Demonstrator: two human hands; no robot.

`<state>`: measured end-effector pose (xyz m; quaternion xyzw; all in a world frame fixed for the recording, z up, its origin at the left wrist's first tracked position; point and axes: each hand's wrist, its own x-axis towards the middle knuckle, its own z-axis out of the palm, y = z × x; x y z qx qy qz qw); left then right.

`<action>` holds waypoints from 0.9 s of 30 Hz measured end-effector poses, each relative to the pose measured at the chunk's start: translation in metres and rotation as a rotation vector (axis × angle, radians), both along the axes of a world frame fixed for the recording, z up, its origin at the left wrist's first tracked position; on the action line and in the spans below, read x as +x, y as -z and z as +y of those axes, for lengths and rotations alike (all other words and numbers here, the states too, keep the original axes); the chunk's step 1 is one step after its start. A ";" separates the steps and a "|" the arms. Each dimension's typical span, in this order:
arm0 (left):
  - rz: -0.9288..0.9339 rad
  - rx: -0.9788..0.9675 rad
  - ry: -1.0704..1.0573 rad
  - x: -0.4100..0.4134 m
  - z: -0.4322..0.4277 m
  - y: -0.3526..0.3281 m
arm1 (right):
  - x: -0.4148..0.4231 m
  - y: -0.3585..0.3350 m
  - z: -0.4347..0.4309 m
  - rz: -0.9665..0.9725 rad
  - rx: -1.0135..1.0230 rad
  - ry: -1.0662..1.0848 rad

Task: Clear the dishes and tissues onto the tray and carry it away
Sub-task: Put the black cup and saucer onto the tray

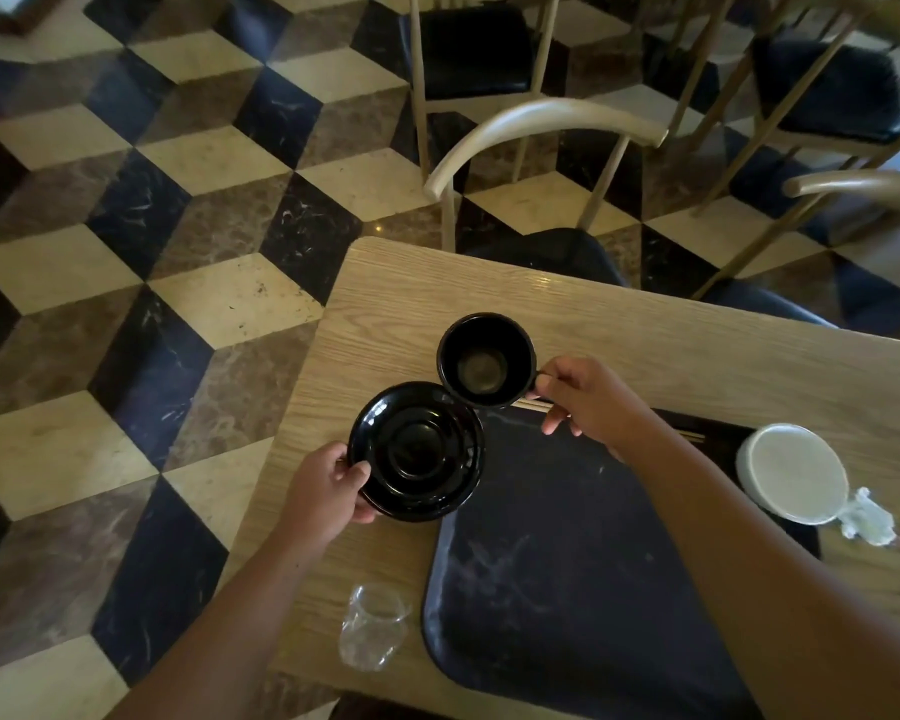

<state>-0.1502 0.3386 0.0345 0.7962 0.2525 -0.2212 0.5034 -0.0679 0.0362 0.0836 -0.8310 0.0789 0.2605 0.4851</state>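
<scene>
The black cup is held up by its handle, near the far left corner of the dark tray. The right hand pinches the handle with its thumb and first fingers closed tight on it; the other fingers curl down loosely. The cup stands upright and has a little dark drink in the bottom.

Just beside the cup is the black saucer. The left hand holds its left edge, with the thumb on top of the rim and the fingers tucked under. The saucer sits partly over the left edge of the tray; I cannot tell if it touches the tray or the worktop.

Both arms reach forward from the bottom of the view, the right arm crossing over the tray.

A white bowl sits at the far right end of the tray. Wooden chopsticks lie along the far rim of the tray. A crumpled tissue lies next to the bowl. A clear plastic wrapper lies on the worktop, left of the tray.
</scene>
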 end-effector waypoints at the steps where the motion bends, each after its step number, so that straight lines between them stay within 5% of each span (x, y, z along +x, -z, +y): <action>1: 0.000 0.000 0.017 -0.002 -0.007 -0.001 | -0.006 -0.001 -0.005 0.004 -0.010 0.002; 27: 0.152 -0.156 -0.080 -0.015 -0.131 0.051 | -0.104 0.029 -0.067 0.161 -0.027 0.017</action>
